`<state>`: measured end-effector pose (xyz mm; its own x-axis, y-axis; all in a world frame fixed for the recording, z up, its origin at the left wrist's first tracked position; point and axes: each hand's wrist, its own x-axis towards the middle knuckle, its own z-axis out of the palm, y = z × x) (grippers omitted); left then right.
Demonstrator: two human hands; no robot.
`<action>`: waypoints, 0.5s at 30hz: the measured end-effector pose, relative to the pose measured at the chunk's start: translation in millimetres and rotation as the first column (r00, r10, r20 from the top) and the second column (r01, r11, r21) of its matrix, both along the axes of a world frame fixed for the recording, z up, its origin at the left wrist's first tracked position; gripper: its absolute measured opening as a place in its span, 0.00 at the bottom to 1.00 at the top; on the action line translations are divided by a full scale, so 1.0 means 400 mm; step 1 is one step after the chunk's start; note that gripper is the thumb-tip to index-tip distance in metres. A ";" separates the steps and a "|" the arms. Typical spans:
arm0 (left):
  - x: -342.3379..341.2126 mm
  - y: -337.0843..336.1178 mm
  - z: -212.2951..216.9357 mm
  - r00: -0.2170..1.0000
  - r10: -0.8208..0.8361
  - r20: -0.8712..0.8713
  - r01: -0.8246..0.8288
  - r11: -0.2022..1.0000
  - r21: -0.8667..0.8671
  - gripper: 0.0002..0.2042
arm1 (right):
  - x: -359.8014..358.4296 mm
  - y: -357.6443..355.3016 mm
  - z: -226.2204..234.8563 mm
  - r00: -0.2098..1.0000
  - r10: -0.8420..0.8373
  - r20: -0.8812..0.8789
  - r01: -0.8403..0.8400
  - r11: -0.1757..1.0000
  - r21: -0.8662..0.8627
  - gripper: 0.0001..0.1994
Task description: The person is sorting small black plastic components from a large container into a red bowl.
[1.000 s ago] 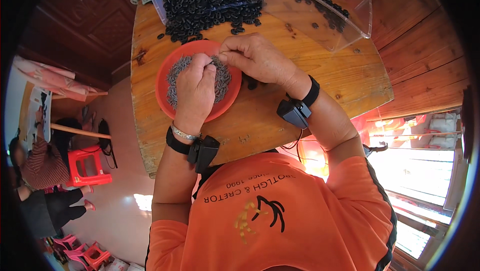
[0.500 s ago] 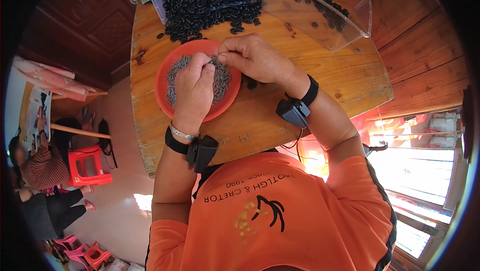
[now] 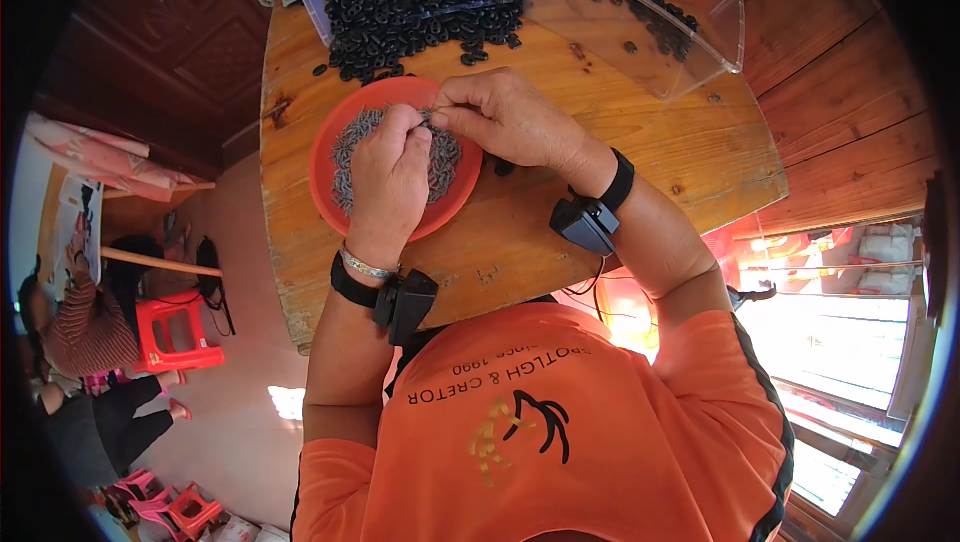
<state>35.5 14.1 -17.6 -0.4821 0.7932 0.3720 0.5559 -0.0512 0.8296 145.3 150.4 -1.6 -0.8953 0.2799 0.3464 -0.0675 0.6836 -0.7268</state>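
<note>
Over an orange-red bowl (image 3: 325,204), my left hand (image 3: 392,167) and my right hand (image 3: 515,122) meet with their fingertips pinched close together. A tiny dark piece seems to sit between them, too small to name. Small grey slender parts (image 3: 348,157) fill the bowl. My left hand covers the middle of it. My right hand reaches in across the bowl's right rim, its thumb and forefinger pressed together. A few black pieces (image 3: 503,168) lie on the table just below my right hand.
Beyond the bowl, a tipped clear bin spills a heap of black oval pieces (image 3: 420,2) onto the wooden table (image 3: 600,192). A transparent tray (image 3: 738,37) with more black pieces stands at the far right. A red stool (image 3: 178,332) and another person (image 3: 90,327) are at the left.
My hands stay almost in place over the bowl, fingertips still together. At the left, the other person's head and arm have shifted slightly.
</note>
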 end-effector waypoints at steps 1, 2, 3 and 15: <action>0.004 -0.001 0.004 1.000 -0.002 0.000 0.002 1.000 -0.001 0.04 | -0.001 0.002 -0.006 1.000 0.004 -0.015 -0.004 1.000 0.013 0.08; 0.010 -0.002 0.011 0.998 0.003 0.059 -0.001 0.999 -0.032 0.04 | -0.002 0.003 -0.009 1.000 0.008 -0.029 -0.007 1.000 0.025 0.08; 0.014 -0.004 0.016 0.993 0.013 0.117 -0.006 0.998 -0.063 0.04 | -0.003 0.001 -0.008 1.000 0.009 -0.030 -0.009 1.000 0.025 0.08; 0.038 0.008 0.023 0.911 0.059 0.408 -0.049 0.998 -0.034 0.05 | -0.004 -0.012 -0.006 0.995 -0.075 -0.061 0.075 0.997 -0.007 0.08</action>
<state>50.8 17.2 -8.6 -0.6305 0.7676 0.1155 0.1691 -0.0094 0.9855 143.7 145.4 -3.8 -0.8490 0.3472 0.3982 -0.0605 0.6848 -0.7262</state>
